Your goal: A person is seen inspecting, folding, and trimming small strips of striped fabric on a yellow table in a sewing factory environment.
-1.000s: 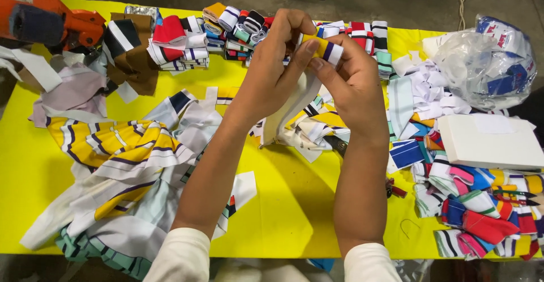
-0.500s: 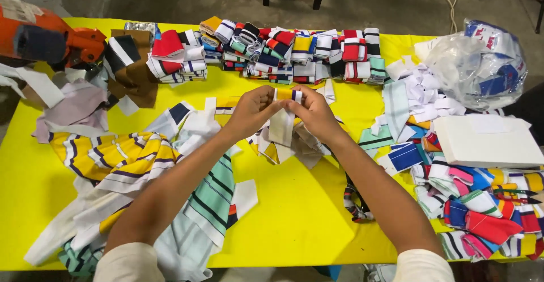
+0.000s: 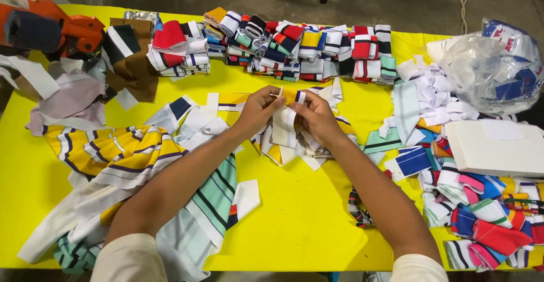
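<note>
With both the left hand (image 3: 262, 107) and right hand (image 3: 313, 113) pinching the striped strip (image 3: 285, 124) above the loose pile at the bench (image 3: 306, 214) centre, fold edges square, then stack toward the 12 o'clock bundles (image 3: 294, 47).

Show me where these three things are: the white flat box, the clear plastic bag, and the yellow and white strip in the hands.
white flat box (image 3: 498, 149), head view, middle of its top face.
clear plastic bag (image 3: 493, 69), head view, its crumpled middle.
yellow and white strip (image 3: 284, 124), head view, white part hanging below the fingers.
</note>
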